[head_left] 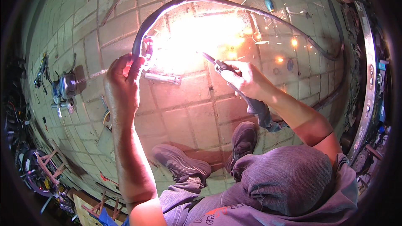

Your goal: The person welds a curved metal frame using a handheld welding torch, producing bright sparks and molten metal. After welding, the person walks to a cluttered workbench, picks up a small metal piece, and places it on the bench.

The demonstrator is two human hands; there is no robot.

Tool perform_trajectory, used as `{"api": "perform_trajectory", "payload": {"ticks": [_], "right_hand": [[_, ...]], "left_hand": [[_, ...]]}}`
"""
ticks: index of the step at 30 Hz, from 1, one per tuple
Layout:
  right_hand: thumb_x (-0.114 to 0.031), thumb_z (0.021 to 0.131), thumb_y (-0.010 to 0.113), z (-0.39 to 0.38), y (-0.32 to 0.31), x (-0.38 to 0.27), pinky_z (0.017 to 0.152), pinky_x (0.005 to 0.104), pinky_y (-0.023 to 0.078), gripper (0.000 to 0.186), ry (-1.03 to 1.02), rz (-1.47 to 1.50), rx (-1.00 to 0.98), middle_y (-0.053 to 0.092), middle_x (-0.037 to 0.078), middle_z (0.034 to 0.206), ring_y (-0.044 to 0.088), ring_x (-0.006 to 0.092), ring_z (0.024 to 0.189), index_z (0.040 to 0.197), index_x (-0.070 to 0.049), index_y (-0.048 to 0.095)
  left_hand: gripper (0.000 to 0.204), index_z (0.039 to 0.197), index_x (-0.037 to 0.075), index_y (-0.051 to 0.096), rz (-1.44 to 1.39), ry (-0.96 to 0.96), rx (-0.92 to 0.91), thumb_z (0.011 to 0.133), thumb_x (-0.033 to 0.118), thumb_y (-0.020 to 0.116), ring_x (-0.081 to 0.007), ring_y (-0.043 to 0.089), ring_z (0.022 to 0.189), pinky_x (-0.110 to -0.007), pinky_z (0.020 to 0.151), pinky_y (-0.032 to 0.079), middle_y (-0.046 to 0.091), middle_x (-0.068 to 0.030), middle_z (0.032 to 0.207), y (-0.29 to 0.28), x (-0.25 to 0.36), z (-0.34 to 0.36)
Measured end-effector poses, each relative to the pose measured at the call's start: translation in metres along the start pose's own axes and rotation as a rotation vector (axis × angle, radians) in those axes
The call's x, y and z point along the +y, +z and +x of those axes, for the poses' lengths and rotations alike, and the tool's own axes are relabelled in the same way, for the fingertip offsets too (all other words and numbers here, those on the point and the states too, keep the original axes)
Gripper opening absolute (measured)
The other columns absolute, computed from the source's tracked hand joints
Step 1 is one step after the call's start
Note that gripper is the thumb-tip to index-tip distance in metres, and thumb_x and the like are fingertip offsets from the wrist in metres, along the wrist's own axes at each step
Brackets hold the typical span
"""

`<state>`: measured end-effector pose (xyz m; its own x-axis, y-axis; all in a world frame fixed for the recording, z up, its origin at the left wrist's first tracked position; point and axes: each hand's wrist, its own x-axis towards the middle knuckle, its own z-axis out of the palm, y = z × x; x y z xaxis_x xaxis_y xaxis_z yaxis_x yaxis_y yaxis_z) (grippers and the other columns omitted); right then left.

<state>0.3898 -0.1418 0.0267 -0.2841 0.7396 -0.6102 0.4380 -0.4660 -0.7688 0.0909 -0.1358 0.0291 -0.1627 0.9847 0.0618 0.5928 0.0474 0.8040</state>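
The metal tube lies on the paved floor, and just beside its left end the left grip is closed, thumb and fingertips pinched on a thick dark cable. The cable arches over the far side of the tube and runs away to the right of it. Right of the tube and apart from it, the right grip is wrapped firmly around a holder, which carries a thin rod slanting up and left. A dark grey sleeve hangs below this grip, nearer the body than the tube. Just beyond the tube a white glare hides whatever sits there, so I cannot tell whether the rod touches anything. A red piece shows at the glare's edge, just past the tube's left end. Farther beyond the tube and to the right lies a teal-handled screwdriver. Well left of the tube sits a metal box. Two dark shoes stand on the near side of the tube.
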Motion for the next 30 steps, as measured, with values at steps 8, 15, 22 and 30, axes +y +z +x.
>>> {"api": "perform_trajectory", "payload": {"ticks": [8, 15, 22, 30], "right_hand": [[-0.029, 0.091, 0.055, -0.009, -0.005, 0.019, 0.054, 0.0327, 0.041, 0.030, -0.008, -0.133, 0.041, 0.052, 0.007, 0.064, 0.049, 0.0142, 0.057, 0.100, 0.000, 0.060], [-0.032, 0.091, 0.056, -0.004, 0.000, 0.007, 0.053, 0.0331, 0.040, 0.031, 0.019, -0.174, 0.040, 0.051, 0.009, 0.059, 0.048, 0.0163, 0.054, 0.093, -0.001, 0.060], [-0.031, 0.092, 0.055, 0.002, 0.002, 0.011, 0.053, 0.0337, 0.040, 0.030, -0.029, -0.237, 0.047, 0.050, 0.007, 0.057, 0.049, 0.0162, 0.054, 0.092, -0.002, 0.059], [-0.022, 0.092, 0.053, -0.005, 0.004, -0.009, 0.045, 0.0243, 0.041, 0.027, -0.007, -0.095, 0.024, 0.053, 0.001, 0.064, 0.051, 0.0079, 0.050, 0.106, 0.000, 0.060]], "left_hand": [[0.018, 0.093, -0.001, 0.065, 0.007, -0.165, -0.023, 0.086, 0.015, 0.066, -0.0096, 0.052, 0.067, -0.025, 0.061, 0.042, 0.060, -0.0067, 0.075, -0.003, 0.030, -0.004], [0.020, 0.095, -0.001, 0.065, 0.108, -0.192, -0.025, 0.084, 0.015, 0.067, -0.0102, 0.048, 0.063, -0.025, 0.060, 0.041, 0.059, -0.0069, 0.071, -0.004, 0.036, -0.005], [0.023, 0.097, 0.000, 0.066, 0.116, -0.156, -0.034, 0.086, 0.020, 0.066, -0.0095, 0.053, 0.071, -0.025, 0.066, 0.043, 0.064, -0.0056, 0.077, -0.006, 0.029, -0.006], [0.017, 0.097, 0.004, 0.067, 0.142, -0.097, -0.030, 0.089, 0.019, 0.064, -0.0100, 0.060, 0.081, -0.026, 0.074, 0.046, 0.067, -0.0036, 0.085, -0.007, 0.016, -0.002]]}}
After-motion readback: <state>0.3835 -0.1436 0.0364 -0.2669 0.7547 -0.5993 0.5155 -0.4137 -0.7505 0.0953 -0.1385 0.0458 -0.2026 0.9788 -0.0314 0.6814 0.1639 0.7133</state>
